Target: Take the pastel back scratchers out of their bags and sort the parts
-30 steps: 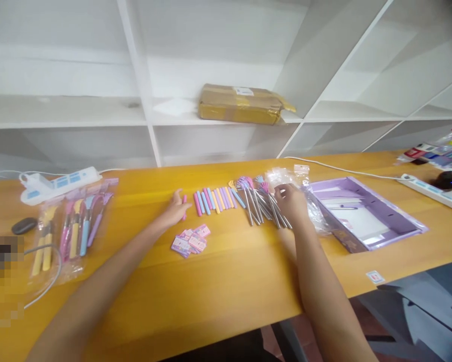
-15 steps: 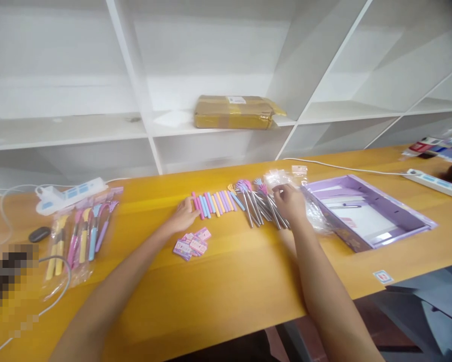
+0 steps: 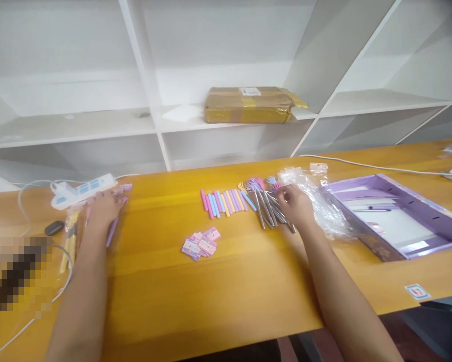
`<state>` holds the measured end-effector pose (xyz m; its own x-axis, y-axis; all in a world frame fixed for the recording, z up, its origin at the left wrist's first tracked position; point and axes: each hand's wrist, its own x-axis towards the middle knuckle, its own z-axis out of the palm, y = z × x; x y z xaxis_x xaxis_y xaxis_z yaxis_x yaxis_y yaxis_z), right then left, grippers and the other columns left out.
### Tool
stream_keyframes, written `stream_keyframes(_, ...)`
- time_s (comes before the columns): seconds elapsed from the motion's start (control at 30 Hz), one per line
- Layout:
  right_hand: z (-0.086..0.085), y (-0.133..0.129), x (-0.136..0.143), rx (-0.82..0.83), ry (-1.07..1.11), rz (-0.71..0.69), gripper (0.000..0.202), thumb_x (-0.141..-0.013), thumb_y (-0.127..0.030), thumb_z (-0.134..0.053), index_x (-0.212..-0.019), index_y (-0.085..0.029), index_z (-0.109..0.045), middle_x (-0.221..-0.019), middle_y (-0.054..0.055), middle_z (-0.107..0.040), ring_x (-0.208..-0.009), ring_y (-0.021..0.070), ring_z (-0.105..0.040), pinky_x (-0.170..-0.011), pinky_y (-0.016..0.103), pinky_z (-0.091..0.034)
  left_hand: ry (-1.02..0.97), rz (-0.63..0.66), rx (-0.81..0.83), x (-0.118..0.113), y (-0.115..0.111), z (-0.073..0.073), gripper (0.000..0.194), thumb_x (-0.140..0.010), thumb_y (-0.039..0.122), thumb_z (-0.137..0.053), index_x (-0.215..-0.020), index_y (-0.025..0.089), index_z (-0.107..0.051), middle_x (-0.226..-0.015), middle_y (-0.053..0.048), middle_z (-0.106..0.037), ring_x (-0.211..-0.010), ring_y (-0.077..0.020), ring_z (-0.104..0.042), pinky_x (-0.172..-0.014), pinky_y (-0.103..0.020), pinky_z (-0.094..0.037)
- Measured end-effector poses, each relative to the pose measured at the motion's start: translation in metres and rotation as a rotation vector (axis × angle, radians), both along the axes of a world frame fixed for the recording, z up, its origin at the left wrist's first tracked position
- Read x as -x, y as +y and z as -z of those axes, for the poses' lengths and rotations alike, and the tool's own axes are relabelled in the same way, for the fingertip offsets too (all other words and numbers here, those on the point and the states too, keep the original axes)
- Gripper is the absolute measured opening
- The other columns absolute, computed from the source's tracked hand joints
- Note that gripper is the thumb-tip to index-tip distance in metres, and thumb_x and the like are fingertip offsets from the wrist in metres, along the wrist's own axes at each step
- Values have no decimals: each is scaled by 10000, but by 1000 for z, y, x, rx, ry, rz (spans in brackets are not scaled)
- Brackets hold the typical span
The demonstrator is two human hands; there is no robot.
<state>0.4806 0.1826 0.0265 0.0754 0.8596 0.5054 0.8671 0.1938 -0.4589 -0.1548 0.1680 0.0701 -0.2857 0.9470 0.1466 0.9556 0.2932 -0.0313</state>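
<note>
Left hand out towards ten o'clock from the pile of cards, low over the bagged scratchers, fingers partly bent; it's blurred, and whether it grips anything I can't tell! Across between two and three, right hand, loosely curled, thumb and forefinger close together, right beside the metal sticks; a hold on one can't be made out. So how does the score stand? Those bagged scratchers around nine o'clock wear coloured handles and look finished to me (the left arm hides some, so no firm count). Plenty left, I'd judge: a row of coloured tubes lies at one o'clock, none visibly fitted to a stick, and the sticks sit bare-shafted in a heap at two. The cards are loose on the wooden table, and see-through bags lie between the right hand and the purple tray at three o'clock.
</note>
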Motion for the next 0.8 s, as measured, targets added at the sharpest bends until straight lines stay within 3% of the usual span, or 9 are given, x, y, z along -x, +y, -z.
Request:
stream_keyframes(0.17, 10, 3, 3, -2, -56, -5, 227, -957, -333, -521, -907, -215, -708, -990, 83, -746, -769, 217, -636, -727, 338, -445, -109, -103, 118, 7, 0, 13, 774, -937, 666, -549, -1405, 54, -473, -1514, -347, -438, -1399, -596, -403, -1086, -669, -377)
stream_keyframes(0.27, 15, 5, 3, -13, -84, -28, 222, -952, -325, -519, -916, -212, -707, -993, 85, -745, -765, 218, -632, -735, 337, -452, -159, -124, 111, 7, 2, 17, 904, -866, 700, -605, -1519, 105, -410, -1564, -368, -361, -1432, -635, -345, -1079, -705, -362)
stream_keyframes(0.37, 16, 6, 4, -21, -95, -45, 218, -946, -326, -524, -914, -207, -705, -975, 86, -739, -757, 216, -628, -739, 335, -457, -179, -93, 93, 10, 4, 16, 764, -861, 627, -627, -1477, 192, -507, -1572, -313, -360, -1427, -625, -344, -1087, -718, -341)
stream_keyframes(0.57, 16, 5, 4, 29, -90, -39, 220, -941, -344, -534, -903, -214, -707, -937, 86, -730, -747, 224, -626, -725, 343, -457, -44, -63, 43, 8, 1, 7, 588, -824, 380, -717, -1301, 74, -557, -1379, -255, -501, -1342, -529, -407, -1073, -633, -387)
stream_keyframes(0.67, 17, 6, 4, 38, -82, -38, 224, -943, -347, -530, -894, -215, -705, -925, 84, -729, -742, 225, -631, -716, 344, -455, -23, -46, -7, 4, -5, 0, 371, -877, 380, -678, -1135, 117, -637, -1233, -176, -561, -1273, -480, -421, -1045, -604, -405)
stream_keyframes(0.8, 16, 5, 6, 26, -70, -41, 237, -949, -353, -523, -902, -212, -708, -932, 95, -741, -733, 226, -634, -707, 345, -460, -62, -8, -82, -4, -6, -13, 251, -861, 384, -669, -948, 149, -649, -1119, -165, -599, -1242, -462, -443, -1052, -576, -414)
